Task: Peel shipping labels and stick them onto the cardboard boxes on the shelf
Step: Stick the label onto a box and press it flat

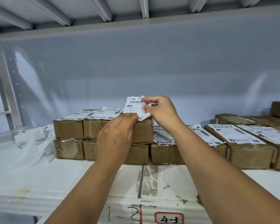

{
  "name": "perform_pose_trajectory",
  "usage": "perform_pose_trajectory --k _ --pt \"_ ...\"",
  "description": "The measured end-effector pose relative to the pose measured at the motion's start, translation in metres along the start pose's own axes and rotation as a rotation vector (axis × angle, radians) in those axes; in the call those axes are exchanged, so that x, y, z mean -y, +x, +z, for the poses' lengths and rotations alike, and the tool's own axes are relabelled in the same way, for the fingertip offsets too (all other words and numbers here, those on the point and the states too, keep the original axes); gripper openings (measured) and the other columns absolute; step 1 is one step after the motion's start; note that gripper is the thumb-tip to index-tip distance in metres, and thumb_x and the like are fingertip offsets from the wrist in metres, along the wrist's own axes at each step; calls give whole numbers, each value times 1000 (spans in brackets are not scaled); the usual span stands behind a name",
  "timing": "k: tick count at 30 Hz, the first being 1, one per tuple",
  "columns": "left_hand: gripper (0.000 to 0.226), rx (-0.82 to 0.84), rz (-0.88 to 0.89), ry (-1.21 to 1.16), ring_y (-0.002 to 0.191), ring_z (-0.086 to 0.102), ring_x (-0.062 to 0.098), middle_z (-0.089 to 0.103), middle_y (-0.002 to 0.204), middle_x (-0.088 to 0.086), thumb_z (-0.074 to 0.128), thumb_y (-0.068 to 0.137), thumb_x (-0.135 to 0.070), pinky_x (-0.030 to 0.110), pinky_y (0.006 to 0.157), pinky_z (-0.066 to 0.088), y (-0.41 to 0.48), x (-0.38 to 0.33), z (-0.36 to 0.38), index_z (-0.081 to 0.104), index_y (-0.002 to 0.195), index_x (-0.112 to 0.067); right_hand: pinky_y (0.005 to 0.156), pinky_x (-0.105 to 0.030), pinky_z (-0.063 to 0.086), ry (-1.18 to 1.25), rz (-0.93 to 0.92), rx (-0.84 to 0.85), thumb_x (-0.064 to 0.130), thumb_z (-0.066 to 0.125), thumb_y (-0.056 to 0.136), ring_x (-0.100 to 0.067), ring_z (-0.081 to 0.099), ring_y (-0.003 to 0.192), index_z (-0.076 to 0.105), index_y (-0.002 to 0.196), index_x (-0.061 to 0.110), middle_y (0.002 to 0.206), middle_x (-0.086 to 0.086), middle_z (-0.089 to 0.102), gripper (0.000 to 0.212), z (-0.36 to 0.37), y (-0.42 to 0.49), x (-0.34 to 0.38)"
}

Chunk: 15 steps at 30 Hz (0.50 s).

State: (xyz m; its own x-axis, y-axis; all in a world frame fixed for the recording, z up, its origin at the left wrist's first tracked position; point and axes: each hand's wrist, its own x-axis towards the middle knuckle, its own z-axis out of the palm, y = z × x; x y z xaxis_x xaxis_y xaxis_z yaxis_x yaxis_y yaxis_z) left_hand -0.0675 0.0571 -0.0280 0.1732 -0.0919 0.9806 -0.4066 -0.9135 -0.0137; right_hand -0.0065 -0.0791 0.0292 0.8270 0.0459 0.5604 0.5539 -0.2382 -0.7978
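A white shipping label (pixel 135 105) with barcodes stands upright above the top right cardboard box (pixel 142 131) of a two-high stack. My right hand (pixel 160 110) pinches the label's right edge between thumb and fingers. My left hand (pixel 118 136) lies over the front of that box, its fingertips holding the label's lower edge down at the box top. Two boxes (pixel 69 126) to the left carry labels on top.
A row of labelled boxes (pixel 247 147) lies on the white shelf (pixel 55 180) to the right, with more boxes behind at the far right. Crumpled white backing paper (pixel 34 139) sits left of the stack. The shelf's front edge bears marks "1-2" and "4-3".
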Motion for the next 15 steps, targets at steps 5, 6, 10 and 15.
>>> perform_pose_trajectory --k 5,6,10,15 --pt "28 38 -71 -52 86 51 10 70 88 -2 43 91 -25 21 71 37 3 -3 -2 70 93 -15 95 -36 50 -15 17 25 12 71 81 -13 61 98 71 107 22 118 3 60 28 -2 0 -1" --pt "29 43 -78 -63 86 51 10 69 88 -2 43 91 -25 20 71 36 3 -3 -3 69 93 -14 96 -36 49 -15 9 33 12 72 80 -13 60 98 71 107 22 119 5 59 29 -2 -1 -1" --pt "28 45 -90 -95 86 52 11 68 89 1 43 92 -23 18 75 37 2 -2 -4 68 95 -11 96 -36 49 21 -20 24 15 73 78 -10 58 93 70 107 24 121 5 58 31 -2 -1 0" --pt "29 34 -70 -109 88 55 11 67 94 3 45 93 -23 19 79 40 2 -2 -4 70 99 -10 82 -21 42 -60 -67 57 16 73 80 -2 47 74 66 117 20 115 6 54 38 -2 -2 -2"
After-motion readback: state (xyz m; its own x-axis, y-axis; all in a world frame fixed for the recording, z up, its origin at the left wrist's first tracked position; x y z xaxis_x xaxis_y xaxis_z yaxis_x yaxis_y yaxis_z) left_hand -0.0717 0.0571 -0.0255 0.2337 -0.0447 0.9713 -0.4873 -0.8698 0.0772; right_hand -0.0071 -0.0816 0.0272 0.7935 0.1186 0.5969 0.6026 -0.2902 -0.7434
